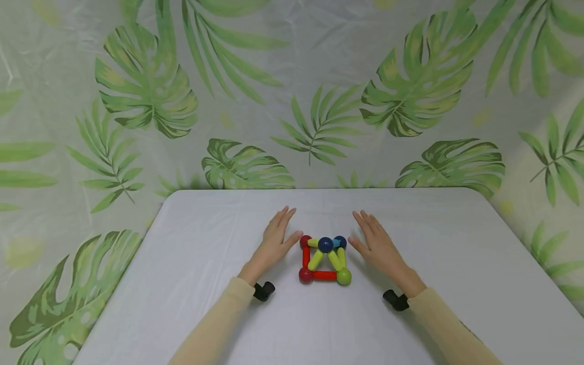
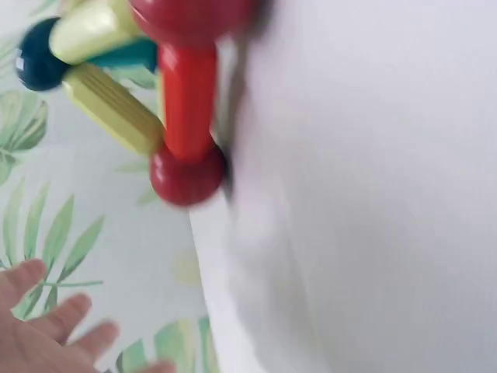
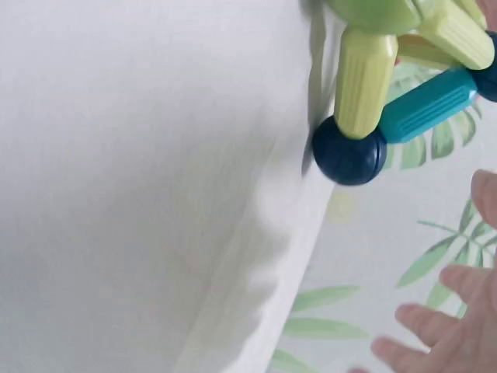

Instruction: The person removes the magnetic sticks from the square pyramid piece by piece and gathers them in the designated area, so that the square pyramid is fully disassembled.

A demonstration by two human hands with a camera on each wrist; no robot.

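Ball-and-rod frame (image 1: pixel 316 259) is just sitting there on the white desk (image 1: pixel 205 228), red rods (image 1: pixel 325 276) along its left and near sides. Left hand (image 1: pixel 272 242) is right by its left, right hand (image 1: pixel 379 249) by its right, fingers (image 1: pixel 367 225) on both stretched out, kinda apart.

No readable text, labels, brands, numbers or signs in head or wrist views.

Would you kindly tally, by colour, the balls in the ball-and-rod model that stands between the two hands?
Red balls: 2
Dark blue balls: 2
Green ball: 1
Total: 5
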